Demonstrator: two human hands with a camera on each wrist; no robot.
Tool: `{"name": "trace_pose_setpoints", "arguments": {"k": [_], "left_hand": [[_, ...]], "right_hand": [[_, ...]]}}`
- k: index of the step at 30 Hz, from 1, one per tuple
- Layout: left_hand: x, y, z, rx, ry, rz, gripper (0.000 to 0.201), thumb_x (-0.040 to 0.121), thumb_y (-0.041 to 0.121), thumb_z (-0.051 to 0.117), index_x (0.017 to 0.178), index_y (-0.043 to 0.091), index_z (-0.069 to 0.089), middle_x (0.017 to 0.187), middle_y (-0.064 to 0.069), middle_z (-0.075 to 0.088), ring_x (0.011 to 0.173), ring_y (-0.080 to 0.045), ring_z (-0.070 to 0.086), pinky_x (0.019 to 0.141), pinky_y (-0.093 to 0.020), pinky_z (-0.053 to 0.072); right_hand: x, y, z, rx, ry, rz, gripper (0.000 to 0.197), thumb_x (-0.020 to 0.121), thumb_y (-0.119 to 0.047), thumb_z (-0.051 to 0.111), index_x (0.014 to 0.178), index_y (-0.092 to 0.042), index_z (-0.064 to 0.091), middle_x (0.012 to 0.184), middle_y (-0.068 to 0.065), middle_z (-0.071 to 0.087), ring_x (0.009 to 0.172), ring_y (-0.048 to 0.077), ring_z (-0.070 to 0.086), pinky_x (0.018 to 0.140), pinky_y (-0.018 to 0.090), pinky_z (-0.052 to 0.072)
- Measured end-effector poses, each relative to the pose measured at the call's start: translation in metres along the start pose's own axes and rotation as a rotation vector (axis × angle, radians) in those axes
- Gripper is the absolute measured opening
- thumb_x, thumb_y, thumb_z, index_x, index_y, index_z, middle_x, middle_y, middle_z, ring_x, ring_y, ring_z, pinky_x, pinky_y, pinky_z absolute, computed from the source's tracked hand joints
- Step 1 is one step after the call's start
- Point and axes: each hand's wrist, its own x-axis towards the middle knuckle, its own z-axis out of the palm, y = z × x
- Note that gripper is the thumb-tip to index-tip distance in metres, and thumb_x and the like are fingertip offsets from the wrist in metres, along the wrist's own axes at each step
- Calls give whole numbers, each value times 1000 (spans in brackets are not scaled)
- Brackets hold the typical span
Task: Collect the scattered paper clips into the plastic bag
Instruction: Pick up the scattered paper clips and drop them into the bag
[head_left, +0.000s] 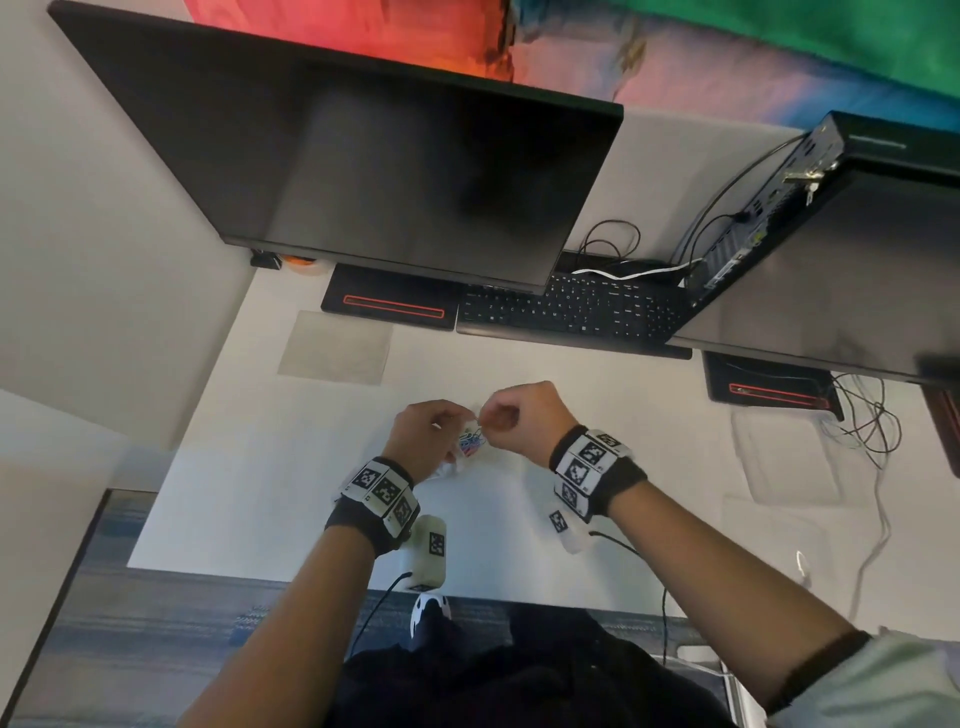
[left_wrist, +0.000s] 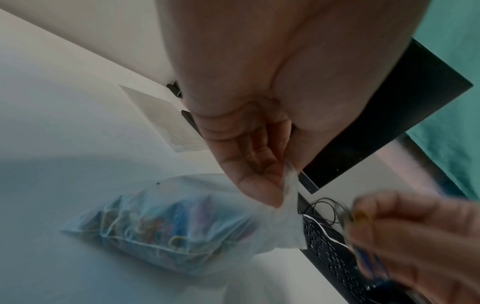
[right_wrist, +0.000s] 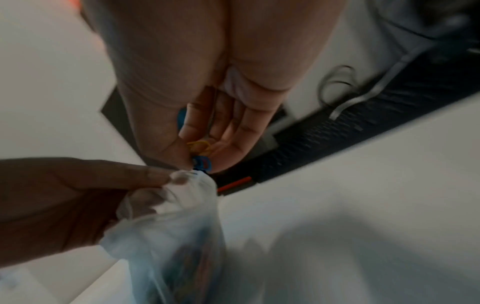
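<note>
Bench (head_left: 291, 467), white and smooth, carries everything; grey partition walls close it in on the left, and a bright red, green and blue backdrop shows behind. Beyond the fingers stand a dark monitor (head_left: 363, 171) and a black keyboard (head_left: 571, 312), with a small computer (head_left: 769, 208) and loose cables (head_left: 862, 415) off to the right. A flat clear sleeve (head_left: 335, 347) lies beyond the left hand (head_left: 423, 436).

That hand's fingers (left_wrist: 259, 181) are curled, pinching the gathered mouth of the bag (left_wrist: 161, 222), which hangs below them with its bottom on or just above the bench and is packed with coloured clips (left_wrist: 179, 218). The right hand (head_left: 519, 415) is just beside the left, its fingers (right_wrist: 233, 133) curled round a blue clip (right_wrist: 201, 163) and a yellow clip (right_wrist: 200, 147) right at the bag's mouth. Whether the blue one has entered the opening is too blurred to tell.
</note>
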Motion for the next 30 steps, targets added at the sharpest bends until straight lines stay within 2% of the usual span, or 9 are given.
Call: {"name": "trace_pose_setpoints", "arguments": {"k": [3,7,10,12,15,18,22,27,30], "left_hand": [[1,2,-2,27,-2,54,21,95,13,60,82,24,72,54,9,67,48,-11,63,66,-38,59],[7,-3,-9,19,13,83,16,96,15,60,93,18,76,72,7,71,57,-17,66,69,-37,61],[7,-5,-8,-18,4,105,17,96,13,59,96,16,76,69,6,70,58,-13,67,66,-33,61],[7,-6,-8,-92,13,101,19,97,12,58,99,17,76,72,3,72,63,-12,69,70,-32,61],[10,-11,-13,-201,14,108,27,98,8,51,104,20,74,89,-5,76,80,-14,70,82,-34,59],[7,-16,-17,-135,-53,176,25,93,6,61,98,27,74,94,0,77,88,-10,70,87,-28,54],[10,-22,-13,85,-46,198,11,92,24,67,95,24,78,93,7,78,91,-11,72,91,-34,56],[15,-21,-14,146,11,226,15,93,18,63,96,17,78,87,5,77,85,-13,72,88,-34,57],[16,-20,-15,178,29,261,18,95,19,62,91,16,79,78,4,75,78,-14,69,81,-28,54]], "right_hand": [[-2,-9,6,-142,-98,-61,12,83,-32,68,81,-22,76,75,-4,72,67,6,63,67,21,50],[-18,-10,7,-289,-193,-208,19,91,-34,59,100,-26,74,99,-5,74,88,15,63,84,30,46],[-17,-12,10,-468,-199,-310,18,90,-34,56,89,-26,71,84,-8,72,77,17,61,88,33,39],[-15,-13,10,-440,-121,-281,18,89,-27,55,80,-23,70,73,-6,70,64,18,58,83,36,44],[-12,-19,4,-248,26,-174,13,88,-32,62,84,-27,73,74,-9,72,64,10,62,73,27,51],[-7,-22,4,-166,137,-63,13,88,-37,64,84,-29,74,68,-16,68,61,-1,60,68,15,50],[0,-18,15,-53,171,53,7,86,-34,69,89,-28,67,58,-13,63,54,-1,58,66,18,50],[8,-18,13,-147,155,-38,11,89,-41,63,89,-32,69,65,-15,63,60,1,58,63,18,51],[17,-17,10,-333,76,-128,15,95,-39,52,94,-27,62,76,-15,52,66,6,49,66,19,41]]}}
